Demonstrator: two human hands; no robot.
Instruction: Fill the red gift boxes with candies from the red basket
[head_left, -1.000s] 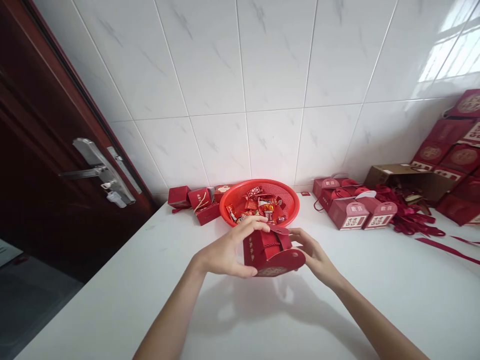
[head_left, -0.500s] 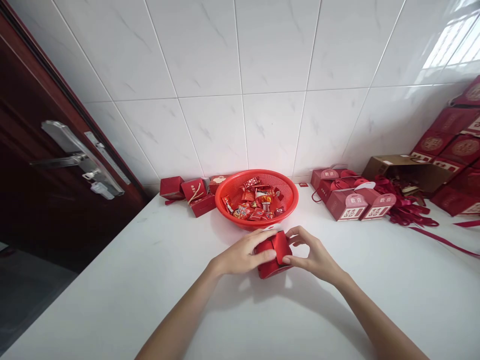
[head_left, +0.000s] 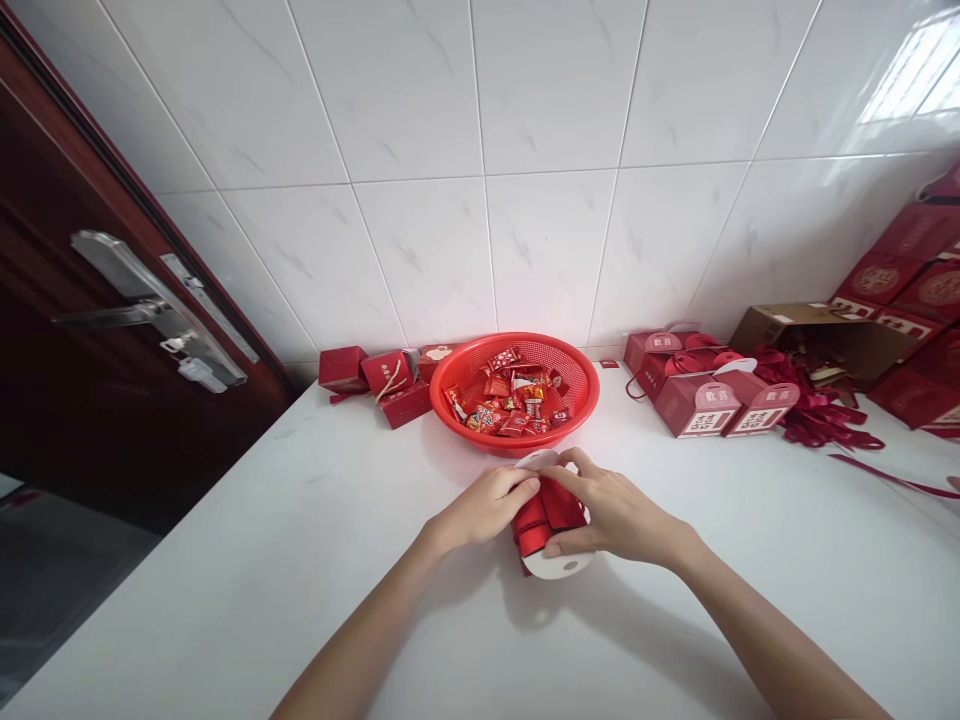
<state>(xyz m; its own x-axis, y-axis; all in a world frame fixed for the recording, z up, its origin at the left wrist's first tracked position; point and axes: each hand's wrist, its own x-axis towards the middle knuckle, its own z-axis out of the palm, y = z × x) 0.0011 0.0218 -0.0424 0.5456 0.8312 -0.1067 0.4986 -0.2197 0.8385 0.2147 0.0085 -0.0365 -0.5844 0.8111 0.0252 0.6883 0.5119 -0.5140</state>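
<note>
Dark door point(head_left: 112, 410) beside tiled wall point(head_left: 420, 110)

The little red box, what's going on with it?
A person has both hands on the little red box at a white table. The left hand is at its left side; the right hand spans its top in a grip, thumb by a rounded white flap at the near end. Just beyond sits a red basket of wrapped sweets, with more red boxes on either side.
</note>
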